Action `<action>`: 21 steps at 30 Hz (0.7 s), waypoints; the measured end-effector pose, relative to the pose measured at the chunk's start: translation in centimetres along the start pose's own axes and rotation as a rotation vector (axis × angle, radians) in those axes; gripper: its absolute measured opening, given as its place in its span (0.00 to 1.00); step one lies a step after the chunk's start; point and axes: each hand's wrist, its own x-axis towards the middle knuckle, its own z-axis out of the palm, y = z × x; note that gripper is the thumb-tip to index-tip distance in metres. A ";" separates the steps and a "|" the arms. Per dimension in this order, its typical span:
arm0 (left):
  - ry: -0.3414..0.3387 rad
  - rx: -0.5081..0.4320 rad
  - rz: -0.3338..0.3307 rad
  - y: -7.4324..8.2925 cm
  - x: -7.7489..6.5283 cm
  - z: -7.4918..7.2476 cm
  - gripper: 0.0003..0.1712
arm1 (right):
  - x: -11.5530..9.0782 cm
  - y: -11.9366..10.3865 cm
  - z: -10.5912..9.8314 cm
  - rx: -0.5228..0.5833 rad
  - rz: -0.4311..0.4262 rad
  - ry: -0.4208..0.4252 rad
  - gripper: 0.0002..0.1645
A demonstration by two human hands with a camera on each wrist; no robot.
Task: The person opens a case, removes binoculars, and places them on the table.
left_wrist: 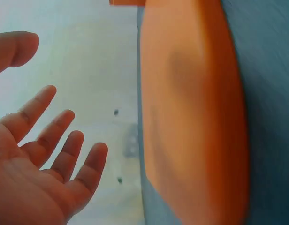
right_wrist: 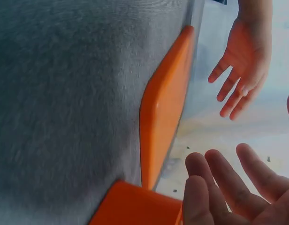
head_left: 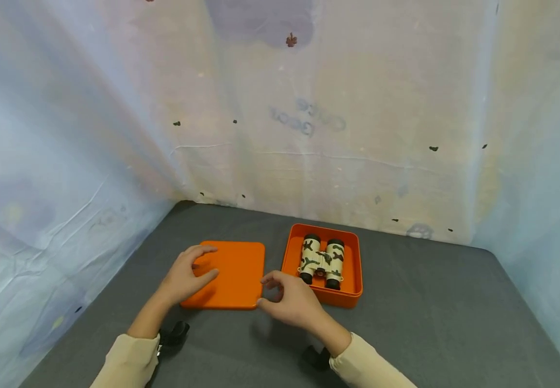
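Note:
An orange lid (head_left: 233, 275) lies flat on the grey table, left of an open orange box (head_left: 352, 295). Inside the box rests a pair of camouflage binoculars (head_left: 322, 263) with black ends. Over the lid's left part hovers my left hand (head_left: 186, 277), fingers spread and holding nothing; the left wrist view shows its palm apart from the lid (left_wrist: 182, 117). My right hand (head_left: 291, 299) is above the table between the lid's right edge and the box's front left corner. Its fingers are loosely bent, with nothing between them and the thumb.
Grey cloth (head_left: 435, 312) covers the table. A pale patterned curtain (head_left: 357, 108) hangs along its back and both sides. Dark straps (head_left: 175, 334) sit at both wrists, below cream sleeves (head_left: 131, 358).

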 end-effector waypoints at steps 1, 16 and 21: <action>-0.004 -0.016 0.006 0.3 0.3 0.2 0.26 | -0.2 0.0 -0.3 0.001 0.000 -0.001 0.19; -0.081 -0.185 0.053 5.0 3.4 3.8 0.26 | -3.6 0.8 -4.4 -0.059 0.015 0.071 0.23; -0.120 -0.207 0.047 4.9 4.2 5.3 0.27 | -4.2 1.0 -5.4 -0.035 0.020 0.109 0.20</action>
